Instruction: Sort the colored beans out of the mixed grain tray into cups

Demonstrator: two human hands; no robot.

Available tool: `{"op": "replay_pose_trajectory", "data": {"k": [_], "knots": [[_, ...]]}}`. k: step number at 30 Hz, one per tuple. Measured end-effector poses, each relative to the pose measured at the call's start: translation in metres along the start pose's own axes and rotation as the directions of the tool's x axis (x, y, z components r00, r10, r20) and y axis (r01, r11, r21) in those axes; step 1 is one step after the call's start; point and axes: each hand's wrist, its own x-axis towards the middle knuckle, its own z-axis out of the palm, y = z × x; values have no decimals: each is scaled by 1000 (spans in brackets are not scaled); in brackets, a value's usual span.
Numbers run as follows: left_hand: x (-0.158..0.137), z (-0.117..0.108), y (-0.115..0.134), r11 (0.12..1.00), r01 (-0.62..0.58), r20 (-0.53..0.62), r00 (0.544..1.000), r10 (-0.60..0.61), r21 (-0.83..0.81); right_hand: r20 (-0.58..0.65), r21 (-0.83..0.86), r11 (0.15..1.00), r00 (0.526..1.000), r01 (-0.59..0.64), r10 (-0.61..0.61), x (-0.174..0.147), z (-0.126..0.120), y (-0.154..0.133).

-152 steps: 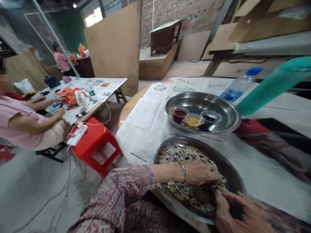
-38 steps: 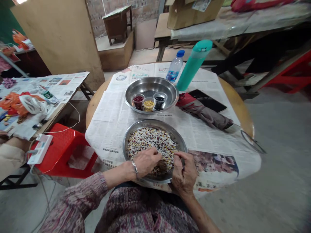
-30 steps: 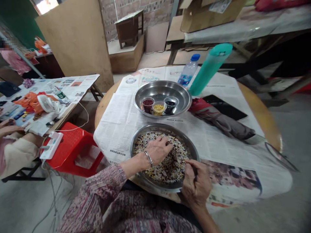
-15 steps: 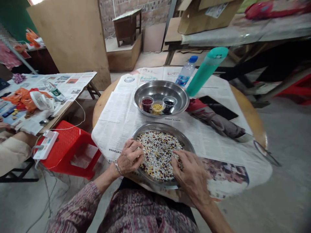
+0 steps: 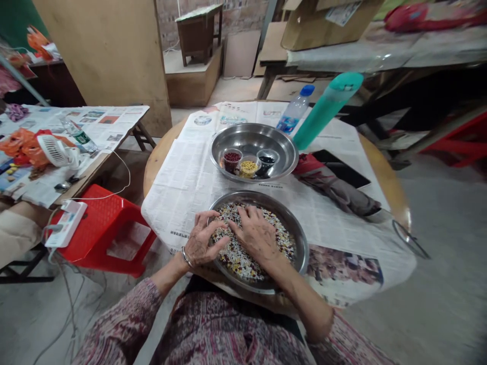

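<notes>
A steel basin (image 5: pixel 302 256) in front of me holds a spread mix of white grains and red, yellow and dark beans (image 5: pixel 243 261). My right hand (image 5: pixel 255 233) lies over the middle of the mix, fingers spread and fingertips touching it. At the basin's left rim is my left hand (image 5: pixel 207 238), its fingers apart and nothing visible in them. Behind stands a second steel basin (image 5: pixel 253 136). Inside it are three clear cups: one of red beans (image 5: pixel 232 157), one of yellow beans (image 5: pixel 249 167) and one of black beans (image 5: pixel 267 158).
On the newspaper-covered round table (image 5: pixel 178 172) stand a water bottle (image 5: pixel 293 111) and a tall green cylinder (image 5: pixel 329 109). A folded umbrella (image 5: pixel 338 187) and a dark tablet-like slab (image 5: pixel 344 170) lie at right. Left are a red stool (image 5: pixel 108 218) and a power strip (image 5: pixel 67 223).
My right hand has moved left and forward from the basin's right side to the middle of the mix. The fingers of my left hand have spread more at the left rim.
</notes>
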Motion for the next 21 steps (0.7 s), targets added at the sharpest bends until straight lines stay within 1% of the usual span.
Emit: {"op": "replay_pose_trajectory", "data": {"k": [1, 3, 5, 6, 9, 11, 12, 13, 15, 18, 20, 21], "knots": [[4, -1, -1, 1000, 7, -19, 1000, -7, -4, 11, 7, 1000, 1000, 7, -7, 3, 1, -3], [14, -1, -6, 1000, 9, -54, 998, -10, -10, 34, 58, 996, 997, 62, -64, 6, 2, -9], [28, -1, -14, 1000, 15, -80, 997, -17, -25, 40, 137, 976, 984, 168, -174, 3, 3, -14], [35, 0, -19, 999, 26, -87, 996, -29, -37, 41, 177, 957, 970, 230, -240, -1, 3, -16], [54, 3, -34, 993, 60, -51, 997, -66, -101, 67, 252, 891, 911, 378, -406, -22, 1, -15], [62, 5, -42, 985, 51, -4, 999, -52, -167, 92, 280, 858, 878, 430, -470, -39, -3, -4], [64, 6, -45, 979, 47, 18, 999, -44, -200, 98, 284, 853, 872, 438, -480, -47, -4, 4], [65, 7, -47, 972, 50, 35, 998, -43, -230, 97, 279, 858, 876, 432, -473, -53, -6, 14], [65, 8, -49, 958, 84, 58, 996, -71, -273, 77, 242, 896, 913, 373, -401, -61, -8, 36], [64, 9, -51, 945, 143, 71, 989, -127, -295, 6, 189, 962, 980, 195, -200, -56, -8, 64], [64, 10, -52, 944, 152, 79, 988, -135, -293, -57, 162, 983, 996, 82, -74, -45, -6, 69], [65, 10, -52, 945, 154, 81, 987, -136, -290, -83, 143, 989, 996, 42, -30, -38, -5, 66]]}}
